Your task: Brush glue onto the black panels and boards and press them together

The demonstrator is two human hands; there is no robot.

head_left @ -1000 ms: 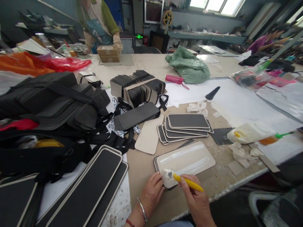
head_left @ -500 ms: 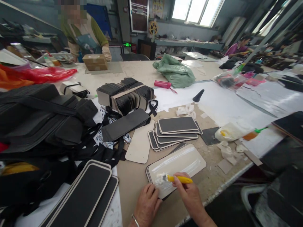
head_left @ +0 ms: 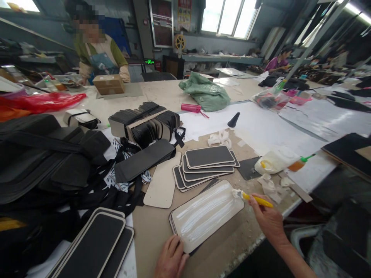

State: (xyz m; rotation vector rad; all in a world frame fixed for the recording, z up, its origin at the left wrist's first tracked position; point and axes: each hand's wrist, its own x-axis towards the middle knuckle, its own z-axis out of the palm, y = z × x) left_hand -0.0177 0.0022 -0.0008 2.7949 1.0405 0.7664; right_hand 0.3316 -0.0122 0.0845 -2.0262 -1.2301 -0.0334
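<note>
A beige rounded panel [head_left: 207,216] lies on a small stack, with streaks of wet white glue along its surface. My left hand [head_left: 171,256] holds the panel's near left corner, its bent fingers at the edge. In my right hand [head_left: 266,216] is a brush [head_left: 259,200] with a yellow handle, gripped between thumb and fingers. Its white-coated bristles touch the panel near the far right end. Just behind is a fanned pile of dark panels with pale rims [head_left: 210,157]. Another beige panel [head_left: 162,185] lies to its left.
A white glue container [head_left: 276,162] and crumpled tissue [head_left: 269,185] sit to the right. More dark-centred panels [head_left: 94,247] lie at front left. Strapped bundles of dark pieces [head_left: 147,121] stand behind. A co-worker [head_left: 101,58] stands across the table by a cardboard box [head_left: 108,84].
My right hand has swept the brush rightward from the panel's near left part to its far right end, and more glue streaks show. My left hand stays at the corner. The view has shifted slightly.
</note>
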